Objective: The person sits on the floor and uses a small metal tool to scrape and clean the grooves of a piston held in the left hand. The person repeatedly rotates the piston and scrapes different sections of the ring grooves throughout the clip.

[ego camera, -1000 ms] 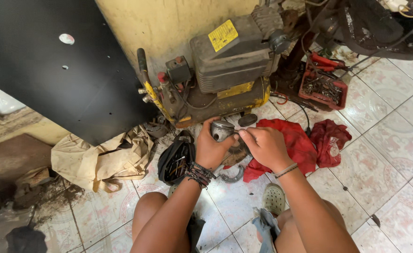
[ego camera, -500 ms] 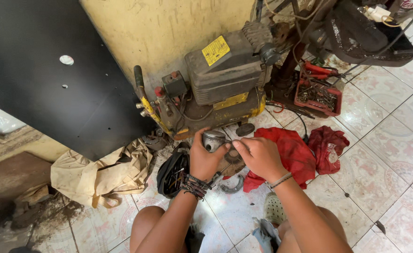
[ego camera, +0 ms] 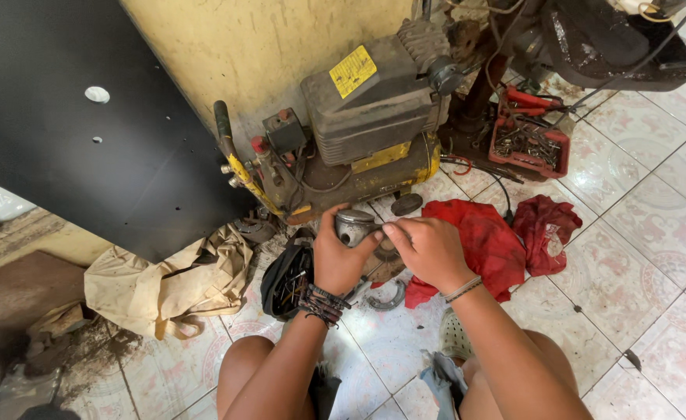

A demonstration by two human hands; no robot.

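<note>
- At the bottom of the frame we see our own bare knees and forearms, with a grey cloth [ego camera: 442,379] between the legs and a pale sandal [ego camera: 456,336] on the tiled floor [ego camera: 654,233].
- Our left hand [ego camera: 341,257], a beaded bracelet [ego camera: 321,303] at its wrist, is wrapped around a small metal cylinder [ego camera: 354,226], a piston-like part, just below the middle of the frame; the thumb and fingers close on its side.
- Our right hand [ego camera: 428,249] has its fingers curled narrow, fingertips touching the cylinder's right edge; whether it pinches something small there we cannot tell.
- We judge the cylinder rigid and fairly heavy for its size, probably oily and so slippery; a full wrap around the round wall looks the safest hold, leaving the open end free.
- Under the hands lie a curved metal half-ring [ego camera: 389,295] and a dark plate we cannot make out well.
- Left of the left wrist sits a black bag [ego camera: 284,276] with what look like nails or screws inside; further left lies a crumpled tan sack [ego camera: 164,280].
- Right of the hands are two red rags [ego camera: 506,237], soft and bunched.
- Beyond the hands stands a grimy yellow air compressor [ego camera: 358,132] with a grey motor housing.
- In the upper right sits a red tray of tools [ego camera: 529,144]; in the upper left a black board [ego camera: 70,132] leans on a yellowish wall [ego camera: 257,39].
</note>
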